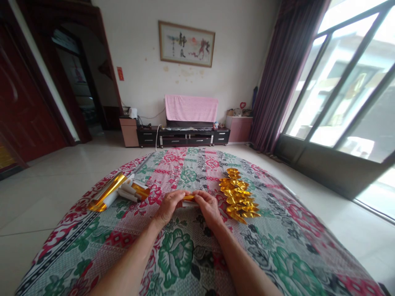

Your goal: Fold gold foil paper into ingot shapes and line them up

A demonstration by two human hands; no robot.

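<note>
Between my two hands is a small piece of gold foil paper (189, 198), gold on top with a pale edge below. My left hand (170, 206) pinches its left end between thumb and fingers. At the right end, my right hand (207, 206) pinches it the same way. Part of the paper is hidden behind the fingers. To the right of my right hand, folded gold paper ingots (239, 195) lie in a long stacked cluster. Left of my left hand are loosely curled gold foil sheets (108, 191) with white backs, and smaller rolled pieces (132, 190) beside them.
A flowered cloth (175, 257) covers the round table. Beyond it stands a low black cabinet (185, 137) with a pink towel (191, 107) draped over the screen on it. A purple curtain (277, 78) and glazed doors are at the right; a doorway is at the left.
</note>
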